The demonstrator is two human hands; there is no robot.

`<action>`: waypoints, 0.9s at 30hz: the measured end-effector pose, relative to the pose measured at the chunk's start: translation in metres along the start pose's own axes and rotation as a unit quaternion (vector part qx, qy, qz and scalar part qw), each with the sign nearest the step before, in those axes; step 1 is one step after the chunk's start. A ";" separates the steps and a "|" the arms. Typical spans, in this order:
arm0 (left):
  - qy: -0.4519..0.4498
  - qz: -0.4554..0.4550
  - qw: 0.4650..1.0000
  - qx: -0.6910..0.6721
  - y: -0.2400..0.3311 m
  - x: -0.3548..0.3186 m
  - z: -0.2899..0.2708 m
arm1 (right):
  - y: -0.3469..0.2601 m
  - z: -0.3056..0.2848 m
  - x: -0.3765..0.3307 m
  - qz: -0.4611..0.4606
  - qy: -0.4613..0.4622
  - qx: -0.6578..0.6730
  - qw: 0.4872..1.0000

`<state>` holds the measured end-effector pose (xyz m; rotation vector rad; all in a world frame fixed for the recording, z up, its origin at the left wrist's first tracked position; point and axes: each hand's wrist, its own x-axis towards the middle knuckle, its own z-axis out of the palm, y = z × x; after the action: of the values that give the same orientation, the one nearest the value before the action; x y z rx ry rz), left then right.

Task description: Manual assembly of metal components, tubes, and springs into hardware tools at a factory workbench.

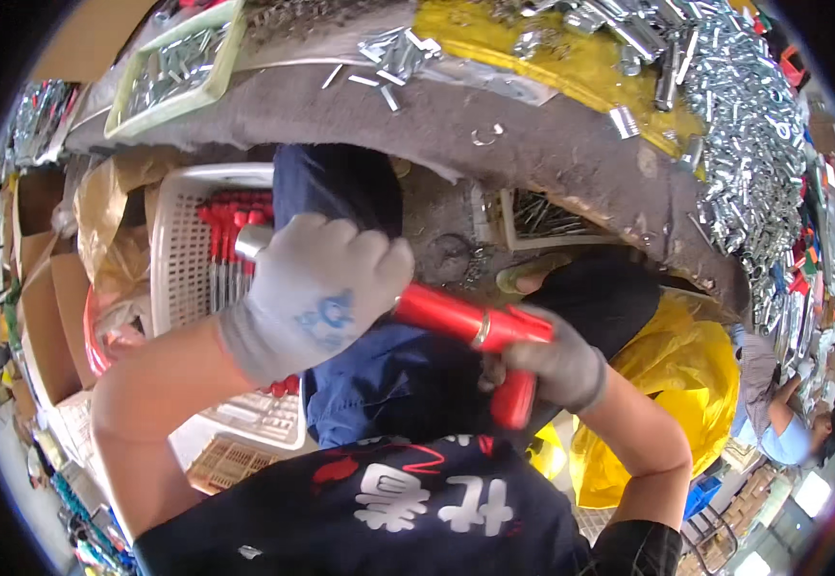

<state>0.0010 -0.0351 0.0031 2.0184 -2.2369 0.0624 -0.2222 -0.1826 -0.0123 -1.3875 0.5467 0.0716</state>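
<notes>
My left hand (326, 278), in a pale grey glove with blue print, is closed around the left end of a red T-handled tool (451, 314). A silver metal cylinder (254, 242) pokes out on the other side of this fist; whether it belongs to the tool is hidden. My right hand (556, 363), gloved in grey too, grips the red crossbar at the tool's right end, where a metal ring shows. The tool lies slantwise above my lap, lower at the right. Some blur covers the right fingers.
A white basket (172, 240) of red-handled metal tools stands at my left. Beyond my knees runs a cloth-covered bench (571, 134) with a pale tray (124, 110) and heaped metal parts (744, 125). Yellow plastic (672, 384) lies at my right; another person (787, 403) sits farther right.
</notes>
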 end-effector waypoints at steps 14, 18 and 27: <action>-0.488 0.001 0.518 -0.702 0.014 0.016 0.003 | -0.102 -0.016 -0.003 -0.632 -0.043 -0.565 0.529; -0.400 -0.047 0.708 -0.580 0.009 0.013 -0.015 | -0.087 -0.010 -0.018 -0.551 0.016 -0.599 0.581; -0.064 -0.122 0.981 -0.139 0.021 -0.003 -0.025 | -0.046 -0.009 -0.021 -0.084 0.017 -0.264 0.961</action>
<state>-0.0174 -0.0268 0.0284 2.1684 -1.9154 -0.3915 -0.2270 -0.1946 0.0378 -1.9549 0.4510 0.0575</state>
